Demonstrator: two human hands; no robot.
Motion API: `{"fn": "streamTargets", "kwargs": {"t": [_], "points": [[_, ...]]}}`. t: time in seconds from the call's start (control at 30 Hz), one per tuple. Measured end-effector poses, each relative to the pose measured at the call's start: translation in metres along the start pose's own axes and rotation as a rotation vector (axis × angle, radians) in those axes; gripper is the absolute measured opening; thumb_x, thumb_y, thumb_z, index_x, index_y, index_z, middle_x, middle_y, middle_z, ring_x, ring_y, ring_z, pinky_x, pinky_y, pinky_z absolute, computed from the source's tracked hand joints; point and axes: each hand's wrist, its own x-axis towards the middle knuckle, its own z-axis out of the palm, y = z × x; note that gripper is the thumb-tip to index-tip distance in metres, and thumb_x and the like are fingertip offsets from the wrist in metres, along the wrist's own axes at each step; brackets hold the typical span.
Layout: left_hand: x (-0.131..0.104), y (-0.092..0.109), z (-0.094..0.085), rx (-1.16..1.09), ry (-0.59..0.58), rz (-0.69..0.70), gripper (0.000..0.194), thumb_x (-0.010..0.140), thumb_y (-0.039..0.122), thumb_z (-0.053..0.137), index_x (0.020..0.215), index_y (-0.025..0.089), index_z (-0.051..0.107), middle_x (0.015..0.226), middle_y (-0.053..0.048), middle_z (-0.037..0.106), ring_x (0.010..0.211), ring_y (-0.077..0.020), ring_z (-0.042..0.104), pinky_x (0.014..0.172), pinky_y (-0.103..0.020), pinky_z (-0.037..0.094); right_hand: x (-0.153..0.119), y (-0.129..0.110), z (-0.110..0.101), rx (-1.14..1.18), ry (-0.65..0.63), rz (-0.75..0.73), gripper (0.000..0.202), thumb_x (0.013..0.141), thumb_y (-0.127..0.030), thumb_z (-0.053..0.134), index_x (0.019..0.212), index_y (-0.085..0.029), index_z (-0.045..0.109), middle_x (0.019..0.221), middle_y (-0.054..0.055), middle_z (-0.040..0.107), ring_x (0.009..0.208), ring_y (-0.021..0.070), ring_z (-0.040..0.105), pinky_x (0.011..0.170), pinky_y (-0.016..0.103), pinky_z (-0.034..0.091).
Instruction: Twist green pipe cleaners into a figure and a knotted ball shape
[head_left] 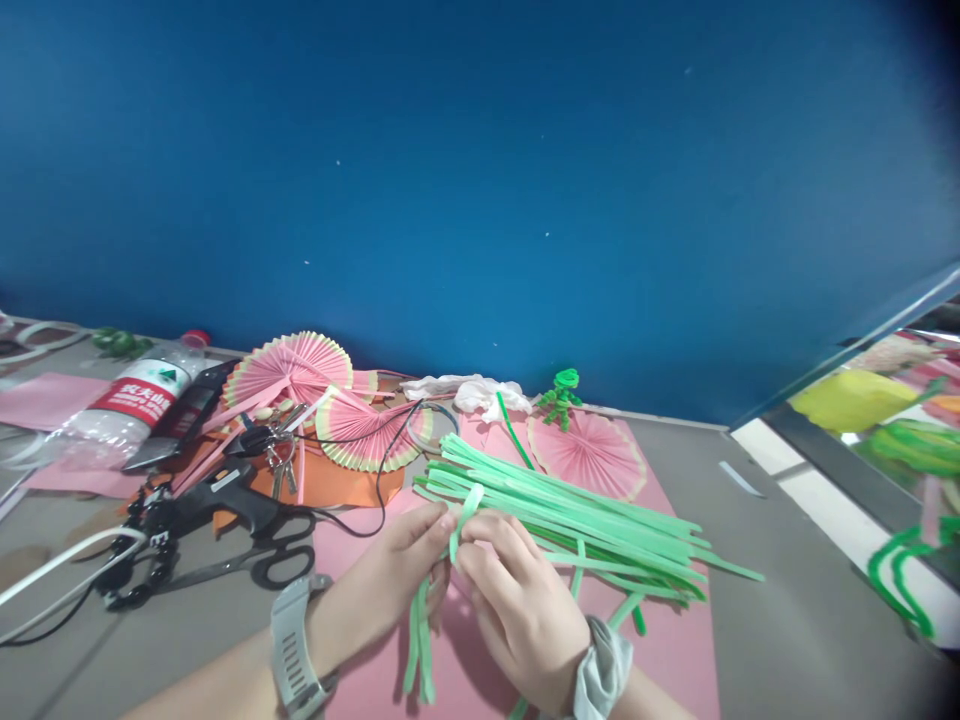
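My left hand is closed on light green pipe cleaners, whose ends hang down below its fingers. A loop of the same green rises between my two hands. My right hand is curled and pinches this loop from the right, touching the strands. Just beyond the hands lies a pile of light green pipe cleaners, with some darker green ones underneath. It rests on a sheet of pink paper. Some strands are hidden behind my fingers.
Left of my hands are scissors, a black glue gun, keys and a plastic bottle. Behind lie pink pleated paper fans and a curled green figure. A blue partition closes off the back.
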Motion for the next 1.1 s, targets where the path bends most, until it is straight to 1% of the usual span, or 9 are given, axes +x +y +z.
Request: {"fn": "streamTargets", "kwargs": {"t": [0.1,0.27,0.33,0.43,0.57,0.67,0.77,0.9,1.1], "points": [[0.000,-0.005,-0.001,-0.104,-0.088,-0.062,0.034,0.085,0.048,0.041,0.076,0.018,0.055,0.045,0.006,0.042,0.037,-0.0079,0.041,0.039,-0.019,0.037,0.002,0.002,-0.002,0.031,-0.018,-0.052,0.024,0.078,0.000,0.038,0.094,-0.015,0.047,0.103,0.011,0.049,0.101,0.0227,0.045,0.086,0.041,0.044],[-0.002,-0.003,0.004,-0.294,-0.080,-0.078,0.029,0.087,0.043,0.044,0.076,0.017,0.051,0.048,0.008,0.033,0.041,-0.0047,0.031,0.043,-0.015,0.034,0.005,0.007,-0.003,0.053,-0.012,-0.064,0.023,0.082,-0.002,0.039,0.096,-0.017,0.049,0.107,0.012,0.051,0.105,0.0225,0.045,0.088,0.041,0.043],[-0.002,-0.001,0.007,-0.419,-0.047,-0.069,0.030,0.086,0.043,0.046,0.072,0.017,0.047,0.050,0.009,0.029,0.042,-0.0042,0.023,0.043,-0.014,0.030,0.005,0.009,-0.001,0.057,0.004,-0.018,0.020,0.084,-0.003,0.038,0.093,-0.018,0.050,0.104,0.010,0.054,0.098,0.0210,0.048,0.083,0.039,0.044],[0.000,-0.003,0.009,-0.482,-0.003,-0.064,0.037,0.085,0.045,0.046,0.062,0.017,0.041,0.048,0.010,0.026,0.041,-0.0043,0.018,0.042,-0.013,0.029,0.005,0.012,0.001,0.182,-0.039,0.167,0.018,0.089,-0.010,0.036,0.079,-0.019,0.048,0.080,0.004,0.056,0.075,0.0151,0.051,0.069,0.029,0.045],[0.000,-0.005,-0.002,-0.293,-0.173,-0.073,0.043,0.086,0.051,0.037,0.057,0.020,0.039,0.040,0.011,0.024,0.031,-0.0039,0.017,0.037,-0.017,0.029,0.007,0.019,-0.007,0.470,-0.197,0.281,0.025,0.093,-0.023,0.036,0.070,-0.019,0.044,0.061,-0.004,0.045,0.056,0.0090,0.046,0.057,0.020,0.040],[-0.004,0.007,-0.013,0.090,-0.369,-0.134,0.036,0.084,0.051,0.041,0.064,0.021,0.043,0.041,0.010,0.031,0.031,-0.0064,0.026,0.034,-0.019,0.025,0.011,0.023,-0.019,0.512,-0.300,0.191,0.023,0.091,-0.020,0.040,0.070,-0.018,0.049,0.065,-0.004,0.047,0.060,0.0086,0.046,0.061,0.019,0.039],[-0.007,0.021,-0.018,0.516,-0.461,-0.109,0.040,0.084,0.051,0.039,0.059,0.021,0.042,0.045,0.007,0.037,0.037,-0.0080,0.032,0.039,-0.021,0.024,0.015,0.027,-0.026,0.432,-0.429,0.125,0.019,0.089,-0.017,0.044,0.073,-0.018,0.053,0.068,-0.004,0.050,0.065,0.0091,0.048,0.064,0.019,0.039],[-0.006,0.023,-0.015,0.827,-0.413,0.065,0.042,0.085,0.048,0.039,0.055,0.020,0.041,0.050,0.005,0.037,0.045,-0.0103,0.037,0.046,-0.023,0.024,0.015,0.033,-0.028,0.346,-0.551,0.104,0.016,0.088,-0.018,0.046,0.077,-0.019,0.057,0.069,-0.005,0.054,0.066,0.0096,0.051,0.064,0.020,0.039],[-0.005,0.016,-0.011,0.724,-0.262,0.034,0.036,0.088,0.048,0.032,0.071,0.020,0.047,0.063,0.005,0.038,0.058,-0.0118,0.040,0.053,-0.021,0.031,0.013,0.038,-0.031,0.465,-0.562,0.305,0.015,0.083,-0.011,0.045,0.082,-0.019,0.059,0.070,-0.004,0.057,0.063,0.0093,0.052,0.059,0.019,0.038]]}}
